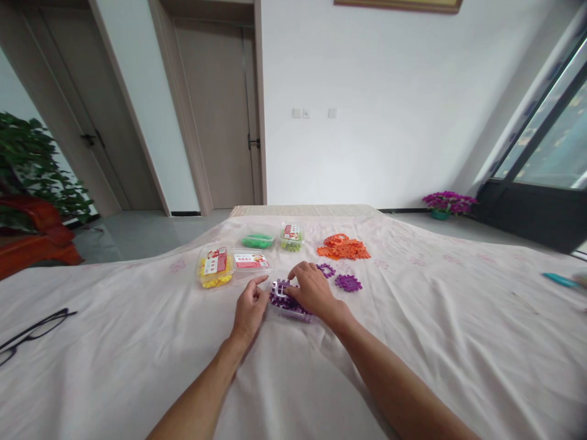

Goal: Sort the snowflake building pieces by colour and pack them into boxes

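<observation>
A clear plastic box holding purple toothed plastic pieces stands on the cloth in front of me. My right hand reaches over it from the right, its thumb and fingers bent round a purple square piece at the top of the box. Part of the box's contents is hidden under that hand. By the box's left side is my left hand, index finger and thumb stretched apart, holding nothing I can see. Just beyond my right hand lie a purple ring piece and a purple flower-shaped piece.
Behind are a box of yellow pieces, an open box of green pieces, a labelled lid, a light-green box and an orange pile. Glasses lie at left, a blue object at right.
</observation>
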Demonstrator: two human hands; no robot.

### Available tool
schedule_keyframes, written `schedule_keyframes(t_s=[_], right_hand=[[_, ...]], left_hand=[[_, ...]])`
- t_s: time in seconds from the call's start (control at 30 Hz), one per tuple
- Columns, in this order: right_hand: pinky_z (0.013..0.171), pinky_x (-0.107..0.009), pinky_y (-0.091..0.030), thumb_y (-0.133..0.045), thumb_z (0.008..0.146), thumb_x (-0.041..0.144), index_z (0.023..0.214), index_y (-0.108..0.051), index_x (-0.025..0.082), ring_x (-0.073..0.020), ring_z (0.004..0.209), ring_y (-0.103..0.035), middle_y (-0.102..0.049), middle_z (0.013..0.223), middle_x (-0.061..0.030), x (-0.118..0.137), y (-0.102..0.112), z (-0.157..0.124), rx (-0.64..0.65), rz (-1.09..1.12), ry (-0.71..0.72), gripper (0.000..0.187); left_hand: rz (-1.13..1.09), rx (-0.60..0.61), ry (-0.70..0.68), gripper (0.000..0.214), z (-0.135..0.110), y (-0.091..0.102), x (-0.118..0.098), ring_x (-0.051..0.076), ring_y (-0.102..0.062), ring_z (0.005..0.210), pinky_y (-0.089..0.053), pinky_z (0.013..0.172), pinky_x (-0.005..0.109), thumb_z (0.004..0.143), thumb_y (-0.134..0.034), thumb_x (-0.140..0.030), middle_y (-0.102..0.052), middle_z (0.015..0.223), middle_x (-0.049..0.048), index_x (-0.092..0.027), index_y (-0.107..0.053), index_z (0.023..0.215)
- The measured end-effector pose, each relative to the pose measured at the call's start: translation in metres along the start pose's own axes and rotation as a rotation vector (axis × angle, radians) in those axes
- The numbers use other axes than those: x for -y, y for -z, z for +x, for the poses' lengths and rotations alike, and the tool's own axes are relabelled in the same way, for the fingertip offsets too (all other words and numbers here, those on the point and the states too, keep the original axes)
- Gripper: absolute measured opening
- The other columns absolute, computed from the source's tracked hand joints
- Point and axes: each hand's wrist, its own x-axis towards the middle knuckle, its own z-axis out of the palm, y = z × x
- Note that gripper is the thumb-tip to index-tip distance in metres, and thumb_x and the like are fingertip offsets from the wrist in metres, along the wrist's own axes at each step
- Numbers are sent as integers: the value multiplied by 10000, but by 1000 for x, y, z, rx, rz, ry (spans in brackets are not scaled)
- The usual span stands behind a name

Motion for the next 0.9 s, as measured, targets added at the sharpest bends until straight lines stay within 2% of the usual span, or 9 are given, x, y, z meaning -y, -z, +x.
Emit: schedule_keyframes(t_s=[0.17, 0.3, 0.4, 0.5, 0.57, 0.63, 0.77, 0.9], right_hand=[[860, -335, -399, -693, 808, 369, 1053, -628, 197, -236, 1009, -564, -627, 1071, -82, 0, -2, -1, -11, 4, -42, 306], [861, -316, -412, -639, 851, 378, 1077, -626, 198, -218, 1006, -588, -644, 1082, -78, -11, 7, 4, -28, 121, -28, 289], [888, -303, -418, -601, 868, 308, 1090, -645, 208, -202, 1033, -598, -657, 1116, -70, -39, 20, 12, -60, 192, -74, 248], [925, -325, -413, -559, 873, 250, 1085, -681, 214, -224, 1098, -588, -672, 1151, -74, -75, 28, 15, -84, 130, -198, 247], [941, -340, -406, -549, 882, 265, 1108, -688, 212, -238, 1112, -582, -676, 1162, -80, -95, 25, 14, -81, 43, -286, 271], [955, -350, -398, -542, 895, 301, 1181, -669, 218, -243, 1120, -570, -666, 1189, -85, -106, 16, 11, -60, -27, -312, 324], [988, -390, -373, -547, 901, 331, 1292, -607, 272, -264, 1229, -475, -592, 1332, -67, -105, -4, 6, -2, -102, -203, 400], [1024, -400, -341, -539, 899, 278, 1198, -666, 299, -250, 1259, -434, -617, 1294, -38, -92, -14, 4, 54, -122, -92, 326]], left_hand=[[24, -16, -22, 438, -2, -1, -4, 116, -462, 593, -394, 623, 230, 786, -546, -330, -446, 632, -75, -186, -610, 1195], [41, -51, -34, 438, -4, 1, -6, 124, -468, 604, -394, 631, 234, 764, -545, -317, -449, 643, -72, -199, -621, 1179], [56, -79, -27, 457, -5, 1, -4, 128, -463, 592, -391, 622, 236, 752, -548, -306, -444, 627, -73, -195, -612, 1190], [68, -105, -25, 455, -5, 1, 0, 129, -463, 582, -396, 629, 239, 747, -550, -296, -451, 609, -75, -186, -608, 1185], [58, -114, -26, 447, -4, 0, 2, 129, -463, 570, -398, 624, 241, 746, -556, -302, -460, 600, -74, -183, -610, 1173], [43, -118, -27, 444, -4, 0, 4, 130, -462, 555, -399, 609, 242, 743, -564, -308, -462, 593, -75, -182, -609, 1166], [37, -168, -20, 421, -4, 2, 5, 124, -464, 505, -413, 574, 242, 748, -547, -288, -437, 576, -87, -197, -588, 1157], [12, -190, 11, 412, -5, 4, 3, 126, -508, 473, -440, 551, 250, 736, -545, -280, -456, 577, -95, -213, -569, 1141]])
